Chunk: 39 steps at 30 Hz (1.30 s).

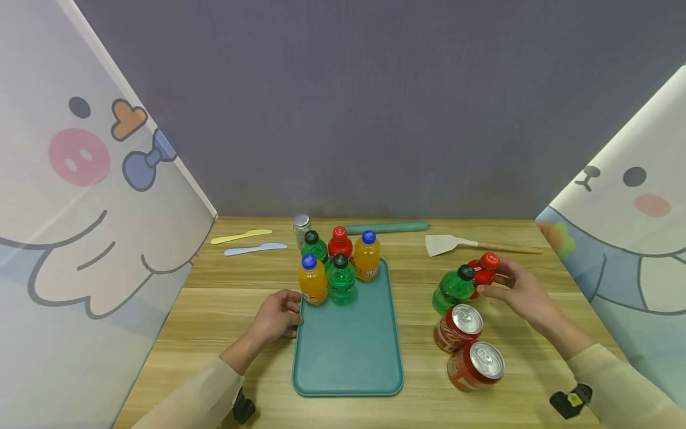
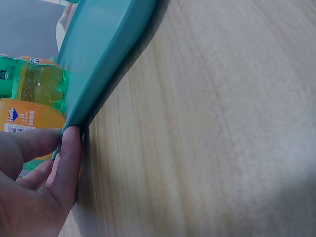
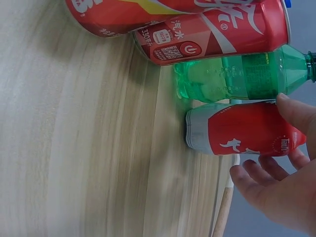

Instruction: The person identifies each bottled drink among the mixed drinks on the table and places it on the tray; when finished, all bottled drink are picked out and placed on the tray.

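Note:
My left hand [image 1: 280, 316] pinches the left rim of a teal tray [image 1: 348, 357], thumb above and a finger below. On the tray's far end stand two orange soda bottles [image 1: 313, 280] with blue caps, two green bottles [image 1: 341, 280] with black caps and a red bottle [image 1: 340, 245]. Over on the right, my right hand [image 1: 517, 292] holds another red bottle [image 3: 247, 129] near its cap, thumb on one side and fingers on the other. Beside that bottle stands a green bottle [image 1: 453, 291], and nearer me are two red soda cans [image 1: 449, 335].
Behind the tray lie a teal rod [image 1: 388, 227] and a glass shaker [image 1: 301, 229] with a metal lid. A yellow knife [image 1: 241, 236] and a blue knife [image 1: 256, 249] lie at the back left. A white spatula [image 1: 442, 243] with a wooden handle lies back right.

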### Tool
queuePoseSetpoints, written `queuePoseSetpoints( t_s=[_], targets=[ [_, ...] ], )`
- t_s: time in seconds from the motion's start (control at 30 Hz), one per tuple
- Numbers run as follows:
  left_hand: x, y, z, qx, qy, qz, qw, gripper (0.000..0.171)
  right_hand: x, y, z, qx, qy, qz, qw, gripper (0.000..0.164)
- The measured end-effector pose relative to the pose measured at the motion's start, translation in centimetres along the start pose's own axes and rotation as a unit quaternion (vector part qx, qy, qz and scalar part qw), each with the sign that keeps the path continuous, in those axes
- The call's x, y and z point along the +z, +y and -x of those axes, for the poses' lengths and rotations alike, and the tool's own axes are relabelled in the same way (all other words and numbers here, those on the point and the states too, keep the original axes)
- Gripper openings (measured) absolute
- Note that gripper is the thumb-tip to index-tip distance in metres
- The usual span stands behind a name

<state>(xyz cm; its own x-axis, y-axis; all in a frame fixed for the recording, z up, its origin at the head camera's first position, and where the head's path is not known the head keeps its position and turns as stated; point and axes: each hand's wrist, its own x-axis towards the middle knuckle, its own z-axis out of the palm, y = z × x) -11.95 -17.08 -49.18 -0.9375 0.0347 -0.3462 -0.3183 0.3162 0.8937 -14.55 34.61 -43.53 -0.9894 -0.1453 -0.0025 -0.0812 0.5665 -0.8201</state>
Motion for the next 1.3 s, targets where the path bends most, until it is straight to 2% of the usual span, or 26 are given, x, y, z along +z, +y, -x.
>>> queuePoseSetpoints(
  t_s=[0.4,0.8,1.1,1.3],
  targets=[
    [0.0,-0.1,0.1,0.005,0.001,-0.005,1.0000,0.051,0.6,0.5,-0.2,-0.004,0.025,-0.013,1.000,0.069],
    [0.1,-0.2,-0.2,-0.007,0.003,0.000,1.0000,0.050,0.4,0.6,-0.4,-0.001,0.073,0.055,0.996,0.066],
    [0.2,-0.1,-0.3,-0.004,0.002,-0.002,1.0000,0.050,-0.8,-0.4,-0.4,-0.014,0.118,0.071,0.990,0.065],
    [0.1,-0.1,-0.2,-0.006,0.008,-0.006,0.9999,0.050,-2.1,-2.1,-0.4,-0.021,0.138,0.069,0.988,0.063]
  ],
)
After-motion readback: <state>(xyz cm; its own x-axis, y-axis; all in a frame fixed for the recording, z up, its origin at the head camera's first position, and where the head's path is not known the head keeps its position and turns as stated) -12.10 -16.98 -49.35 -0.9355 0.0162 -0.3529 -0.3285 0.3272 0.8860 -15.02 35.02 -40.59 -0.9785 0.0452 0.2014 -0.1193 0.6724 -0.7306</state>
